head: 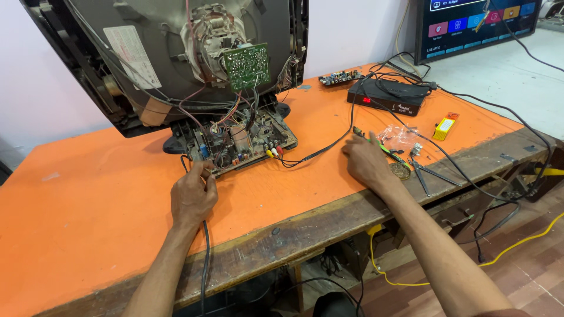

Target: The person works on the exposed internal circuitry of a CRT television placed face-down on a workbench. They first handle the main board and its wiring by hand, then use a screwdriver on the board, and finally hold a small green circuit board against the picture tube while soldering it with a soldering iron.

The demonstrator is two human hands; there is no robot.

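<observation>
Our left hand (192, 196) rests on the orange table (88, 199), fingers curled together at the front edge of the chassis board (238, 144), with a black cable (205, 252) running under the palm and down over the table's edge. We cannot tell whether the fingertips pinch the cable or only press on it. The board lies flat, just ahead of this hand, crowded with parts and wires, and red, white and yellow plugs (274, 151) sit at its right corner. Behind the board stands the open tube set (176, 58), tilted, with a small green board (247, 66) on its neck.

Our right hand (364, 161) lies palm down to the right of the chassis board, fingers loosely spread and flat, its tips touching a green-handled tool (385, 149). Just right of this hand are a clear bag (399, 136) of small parts, a round brass-coloured piece (401, 171) and tweezers (432, 175). Farther right of the board lies a yellow tester (445, 126). Behind that hand, right of the board, sit a black set-top box (388, 95) with a red display and a loose circuit strip (339, 77). A flat screen (476, 23) glows at the far right, beyond the box.
</observation>
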